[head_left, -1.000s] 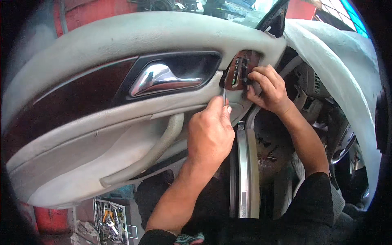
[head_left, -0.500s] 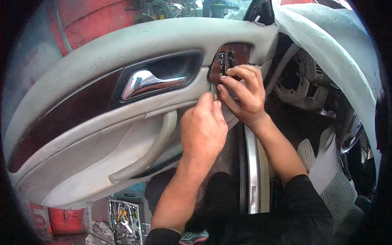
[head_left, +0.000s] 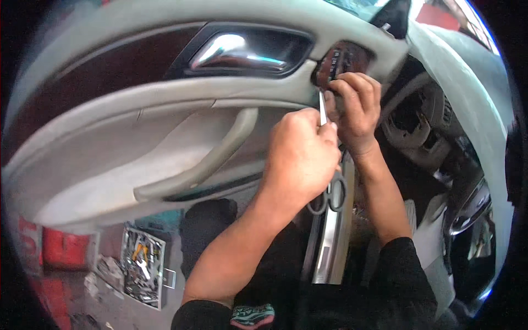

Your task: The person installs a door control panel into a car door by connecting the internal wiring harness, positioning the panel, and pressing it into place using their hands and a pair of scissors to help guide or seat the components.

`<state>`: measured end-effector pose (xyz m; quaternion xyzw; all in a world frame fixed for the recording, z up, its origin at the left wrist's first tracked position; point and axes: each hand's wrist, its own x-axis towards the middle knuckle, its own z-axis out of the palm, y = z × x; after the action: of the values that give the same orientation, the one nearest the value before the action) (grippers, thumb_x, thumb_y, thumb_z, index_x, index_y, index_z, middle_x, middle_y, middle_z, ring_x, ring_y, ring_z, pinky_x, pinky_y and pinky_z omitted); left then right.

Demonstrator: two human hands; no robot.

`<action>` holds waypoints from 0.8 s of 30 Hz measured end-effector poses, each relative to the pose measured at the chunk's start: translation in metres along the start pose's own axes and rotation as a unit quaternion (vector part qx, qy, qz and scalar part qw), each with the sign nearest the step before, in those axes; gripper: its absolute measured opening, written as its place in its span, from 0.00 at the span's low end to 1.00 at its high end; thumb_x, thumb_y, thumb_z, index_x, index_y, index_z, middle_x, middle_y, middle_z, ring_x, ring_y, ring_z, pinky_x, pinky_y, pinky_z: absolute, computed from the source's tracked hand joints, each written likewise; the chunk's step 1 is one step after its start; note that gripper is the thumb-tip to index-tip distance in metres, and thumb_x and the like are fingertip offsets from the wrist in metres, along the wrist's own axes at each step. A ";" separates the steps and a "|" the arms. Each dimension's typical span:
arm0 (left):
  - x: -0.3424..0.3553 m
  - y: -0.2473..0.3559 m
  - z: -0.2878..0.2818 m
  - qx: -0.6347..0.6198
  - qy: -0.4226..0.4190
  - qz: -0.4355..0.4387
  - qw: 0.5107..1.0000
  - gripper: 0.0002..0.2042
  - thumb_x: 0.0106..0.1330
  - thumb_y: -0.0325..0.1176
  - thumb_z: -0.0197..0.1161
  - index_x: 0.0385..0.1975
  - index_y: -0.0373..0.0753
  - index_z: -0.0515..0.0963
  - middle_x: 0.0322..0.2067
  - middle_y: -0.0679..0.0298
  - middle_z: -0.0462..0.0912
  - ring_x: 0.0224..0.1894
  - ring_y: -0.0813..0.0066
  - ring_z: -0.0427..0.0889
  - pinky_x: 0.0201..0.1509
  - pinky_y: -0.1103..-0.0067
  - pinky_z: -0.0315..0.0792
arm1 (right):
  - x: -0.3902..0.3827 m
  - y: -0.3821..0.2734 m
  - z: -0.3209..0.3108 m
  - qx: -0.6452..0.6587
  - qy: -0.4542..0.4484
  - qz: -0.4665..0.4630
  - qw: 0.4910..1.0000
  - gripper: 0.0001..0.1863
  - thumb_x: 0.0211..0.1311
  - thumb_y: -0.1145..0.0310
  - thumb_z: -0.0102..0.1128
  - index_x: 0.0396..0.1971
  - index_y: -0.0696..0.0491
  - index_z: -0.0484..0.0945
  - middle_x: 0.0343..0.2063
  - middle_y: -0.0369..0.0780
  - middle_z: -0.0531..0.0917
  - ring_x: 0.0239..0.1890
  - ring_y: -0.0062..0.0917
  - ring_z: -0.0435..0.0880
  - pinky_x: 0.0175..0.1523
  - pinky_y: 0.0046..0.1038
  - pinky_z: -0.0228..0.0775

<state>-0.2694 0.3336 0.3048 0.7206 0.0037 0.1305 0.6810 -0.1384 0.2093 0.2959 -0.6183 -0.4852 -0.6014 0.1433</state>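
My left hand (head_left: 302, 151) is closed round a pair of scissors (head_left: 323, 107). Their dark grey finger loops hang below the fist, and the blade points up at the lower end of a wood-look switch panel (head_left: 325, 70). That panel sits in the light grey door trim (head_left: 264, 94) and carries a row of dark buttons. My right hand (head_left: 357, 107) has its fingers bent against the panel's lower end. What its fingertips grip, if anything, is hidden. Left of the panel is a chrome door handle (head_left: 234, 55) in a dark recess.
A curved grey pull handle (head_left: 203, 159) sticks out of the door below my left forearm. Lower left on the floor lies an open toolbox (head_left: 144, 267) with wrenches and pliers. To the right are the metal door sill (head_left: 327, 247), a steering wheel (head_left: 410, 124) and white sheeting (head_left: 467, 82).
The view has shifted, so the door sits higher. My left hand has turned and drawn down from the panel, and the scissors' blade and loops now show. My right hand stays at the panel.
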 end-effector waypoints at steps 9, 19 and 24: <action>0.015 -0.014 0.012 -0.188 0.011 -0.023 0.982 0.12 0.72 0.27 0.54 0.26 0.26 0.76 0.20 0.52 0.83 0.18 0.69 0.83 0.21 0.76 0.76 | 0.013 0.020 -0.009 0.019 -0.069 -0.108 0.992 0.17 0.39 0.78 0.73 0.35 0.58 0.82 0.41 0.43 0.82 0.39 0.38 0.82 0.41 0.34 0.78; 0.020 -0.040 0.023 -0.008 0.095 0.104 0.990 0.09 0.66 0.28 0.59 0.26 0.30 0.77 0.22 0.46 0.81 0.24 0.50 0.83 0.30 0.63 0.74 | 0.024 0.024 -0.021 0.014 -0.143 -0.127 0.981 0.18 0.38 0.77 0.74 0.35 0.58 0.82 0.45 0.43 0.81 0.43 0.37 0.81 0.46 0.35 0.76; 0.020 -0.047 0.025 0.054 0.105 0.149 0.982 0.07 0.65 0.29 0.61 0.27 0.33 0.75 0.25 0.41 0.78 0.33 0.37 0.79 0.35 0.54 0.71 | 0.005 0.025 -0.021 0.022 -0.110 -0.092 0.989 0.20 0.40 0.80 0.74 0.39 0.57 0.84 0.46 0.43 0.81 0.48 0.38 0.79 0.51 0.36 0.73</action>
<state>-0.2376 0.3163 0.2609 0.7312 -0.0251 0.3049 0.6098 -0.1328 0.1835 0.3150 -0.6303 -0.5660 -0.5293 0.0473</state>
